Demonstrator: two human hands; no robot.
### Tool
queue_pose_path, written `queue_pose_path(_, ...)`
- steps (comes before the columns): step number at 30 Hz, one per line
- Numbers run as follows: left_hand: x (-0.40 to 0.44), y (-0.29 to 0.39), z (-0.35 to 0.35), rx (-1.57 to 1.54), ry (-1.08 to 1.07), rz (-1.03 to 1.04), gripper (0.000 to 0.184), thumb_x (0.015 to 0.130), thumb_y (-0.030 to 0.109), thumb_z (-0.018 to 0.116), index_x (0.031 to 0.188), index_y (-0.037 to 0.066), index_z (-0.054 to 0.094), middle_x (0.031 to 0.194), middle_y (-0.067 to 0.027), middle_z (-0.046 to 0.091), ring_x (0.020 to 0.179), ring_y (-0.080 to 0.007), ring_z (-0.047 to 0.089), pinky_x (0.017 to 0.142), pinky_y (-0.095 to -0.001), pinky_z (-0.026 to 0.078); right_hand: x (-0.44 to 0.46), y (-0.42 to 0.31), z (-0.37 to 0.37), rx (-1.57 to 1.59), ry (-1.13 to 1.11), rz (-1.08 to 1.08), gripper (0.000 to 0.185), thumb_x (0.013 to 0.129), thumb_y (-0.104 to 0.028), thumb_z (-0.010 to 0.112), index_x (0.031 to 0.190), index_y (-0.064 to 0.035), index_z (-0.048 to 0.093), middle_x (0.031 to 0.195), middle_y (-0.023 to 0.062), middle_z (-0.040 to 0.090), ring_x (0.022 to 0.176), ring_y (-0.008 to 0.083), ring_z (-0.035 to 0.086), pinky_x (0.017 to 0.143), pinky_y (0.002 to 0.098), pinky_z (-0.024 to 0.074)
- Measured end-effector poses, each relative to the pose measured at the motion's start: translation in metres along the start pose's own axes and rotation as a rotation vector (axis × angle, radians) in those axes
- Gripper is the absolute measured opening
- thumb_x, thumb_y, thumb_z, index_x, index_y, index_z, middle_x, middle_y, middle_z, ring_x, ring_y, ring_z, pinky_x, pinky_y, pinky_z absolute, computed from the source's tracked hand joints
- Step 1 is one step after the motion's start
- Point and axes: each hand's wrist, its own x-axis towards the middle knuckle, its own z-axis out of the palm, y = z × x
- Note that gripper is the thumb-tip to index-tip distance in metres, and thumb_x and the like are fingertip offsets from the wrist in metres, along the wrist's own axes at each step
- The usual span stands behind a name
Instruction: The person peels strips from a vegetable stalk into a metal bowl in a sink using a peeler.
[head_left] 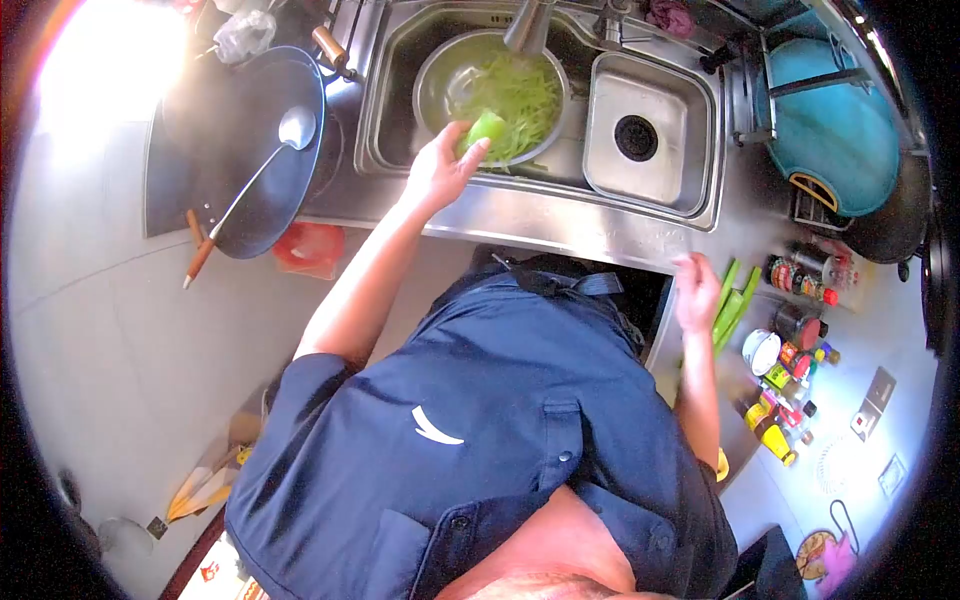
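Note:
My left hand [440, 172] is closed round a light green vegetable piece [487, 128] at the near left rim of a metal bowl [436, 85]. Green shreds [520, 100] lie in that bowl, which sits in the larger sink basin under the faucet [530, 25]. On the right, my right hand [697, 290] is raised beside the counter's edge, slightly blurred; its fingers are partly bent and apart, with nothing seen in them. Long green vegetable pieces [738, 305] lie on the counter just right of it.
A wok [250, 130] with a ladle [297, 128] stands on the left. The smaller sink basin [650, 170] is right of the bowl. Bottles and jars [797, 325] crowd the right counter. A blue-green board [835, 120] leans in a rack at upper right.

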Motion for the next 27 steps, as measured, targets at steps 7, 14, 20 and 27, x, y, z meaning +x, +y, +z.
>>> queue_pose_path(7,-0.003,0.002,-0.013,0.081,0.096,0.069,0.047,0.098,0.041,0.066,0.128,0.005,0.061,0.100,-0.0241,0.072,0.093,-0.0393,0.071,0.082,-0.0432,0.055,0.020,-0.128,0.094,0.251,-0.406,-0.176,0.041,0.104,-0.041,0.059,0.092,-0.0029,0.067,0.078,0.0066,0.064,0.073,0.0170,0.061,0.070,0.0311,0.0489)
queue_pose_path(14,-0.006,-0.007,-0.024,0.028,0.080,0.042,0.051,0.097,0.050,0.062,0.128,0.009,0.062,0.105,-0.0229,0.072,0.100,-0.0409,0.069,0.086,-0.0488,0.055,0.025,-0.145,0.121,0.189,-0.493,-0.194,0.050,0.104,-0.049,0.055,0.090,-0.0033,0.067,0.078,0.0088,0.065,0.073,0.0207,0.063,0.072,0.0318,0.0498)
queue_pose_path(20,-0.012,-0.009,-0.028,0.061,0.151,0.117,0.047,0.095,0.046,0.067,0.123,0.009,0.064,0.101,-0.0211,0.072,0.096,-0.0388,0.070,0.083,-0.0468,0.055,0.024,-0.150,0.126,0.105,-0.507,-0.196,0.052,0.103,-0.052,0.055,0.090,-0.0034,0.067,0.076,0.0097,0.066,0.071,0.0224,0.065,0.069,0.0332,0.0506)
queue_pose_path(27,-0.013,-0.007,-0.030,0.113,0.174,0.108,0.049,0.091,0.046,0.072,0.123,0.010,0.064,0.105,-0.0200,0.072,0.098,-0.0385,0.070,0.086,-0.0492,0.055,0.024,-0.148,0.125,0.118,-0.510,-0.219,0.052,0.103,-0.052,0.055,0.091,-0.0032,0.068,0.077,0.0102,0.068,0.073,0.0259,0.067,0.071,0.0340,0.0517)
